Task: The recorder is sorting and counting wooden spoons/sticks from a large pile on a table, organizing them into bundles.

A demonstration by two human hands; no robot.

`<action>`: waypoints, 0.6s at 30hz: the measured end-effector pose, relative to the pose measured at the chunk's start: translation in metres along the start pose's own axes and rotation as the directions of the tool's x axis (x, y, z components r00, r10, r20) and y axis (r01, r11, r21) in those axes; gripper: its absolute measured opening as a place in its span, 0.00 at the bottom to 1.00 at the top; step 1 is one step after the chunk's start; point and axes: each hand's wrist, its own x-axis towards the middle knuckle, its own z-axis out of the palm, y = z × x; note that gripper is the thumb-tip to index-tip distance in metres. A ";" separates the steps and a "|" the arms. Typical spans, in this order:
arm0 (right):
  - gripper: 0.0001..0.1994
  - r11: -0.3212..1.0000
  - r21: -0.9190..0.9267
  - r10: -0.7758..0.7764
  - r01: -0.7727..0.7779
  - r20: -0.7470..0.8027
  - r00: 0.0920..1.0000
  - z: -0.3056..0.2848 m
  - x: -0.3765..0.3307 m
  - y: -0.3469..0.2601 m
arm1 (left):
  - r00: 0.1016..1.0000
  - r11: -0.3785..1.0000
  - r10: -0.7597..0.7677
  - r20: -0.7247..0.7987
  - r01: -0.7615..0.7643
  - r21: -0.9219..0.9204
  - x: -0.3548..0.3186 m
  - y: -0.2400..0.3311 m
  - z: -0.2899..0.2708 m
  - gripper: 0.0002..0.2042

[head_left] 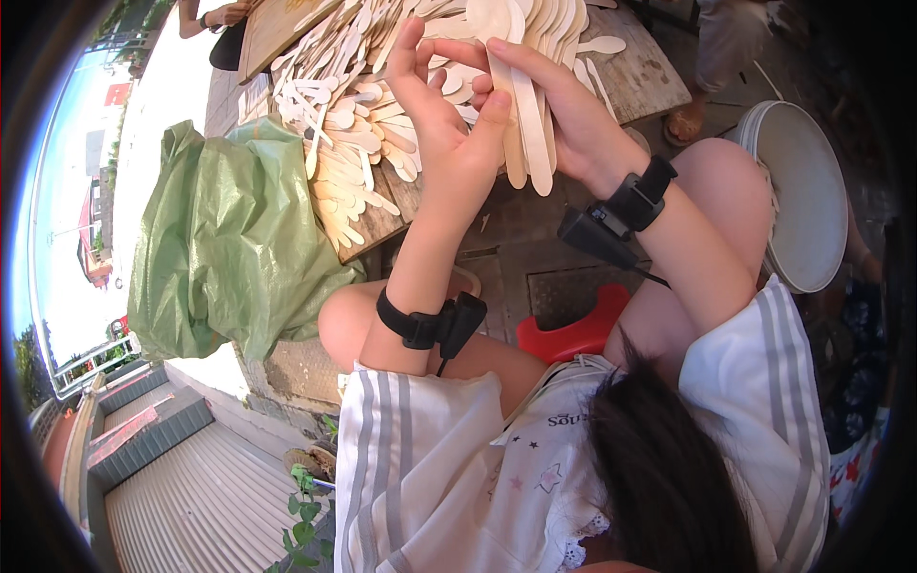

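Observation:
My right hand [559, 115] grips a fanned bunch of pale wooden spoons [525, 124], their handles pointing down toward me. My left hand [444, 124] is raised beside it, palm facing the bunch, thumb and forefinger pinched near the spoon tops; whether it holds one I cannot tell. Both wrists wear black bands with small black devices. A large heap of the same wooden spoons [353, 124] covers the wooden table [640, 81] just beyond my hands.
A crumpled green plastic bag [224, 239] lies at the table's left end. A stack of white round lids or plates [807, 191] stands to my right. A red stool [573, 334] shows between my knees. Another person's hand [220, 14] and a sandalled foot [683, 124] appear at the far side.

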 end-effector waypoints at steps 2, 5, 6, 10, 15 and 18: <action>0.20 1.000 0.012 0.008 -0.007 -0.045 0.999 0.002 0.001 -0.002 | 0.993 0.965 -0.037 -0.112 0.007 -0.261 0.002 0.004 0.001 0.32; 0.15 0.999 -0.031 -0.015 0.008 -0.234 0.972 -0.002 0.005 -0.009 | 0.987 0.823 -0.160 -0.015 0.125 -0.553 0.008 -0.002 -0.021 0.24; 0.12 0.996 -0.090 -0.051 0.019 -0.372 0.927 -0.007 0.007 -0.012 | 0.983 0.838 -0.165 -0.085 0.094 -0.537 0.010 -0.007 -0.026 0.15; 0.10 0.982 0.128 -0.077 0.141 -0.407 0.910 -0.043 0.010 -0.023 | 0.985 0.958 -0.120 0.125 0.082 0.276 0.007 -0.035 -0.049 0.10; 0.07 0.969 0.209 -0.023 0.129 -0.447 0.894 -0.026 0.007 -0.028 | 0.948 0.599 -0.147 0.281 -0.141 0.788 -0.020 -0.061 -0.044 0.10; 0.06 0.968 0.232 -0.007 0.099 -0.367 0.930 -0.023 0.002 -0.032 | 0.934 0.600 -0.179 0.309 -0.146 0.787 -0.017 -0.062 -0.038 0.10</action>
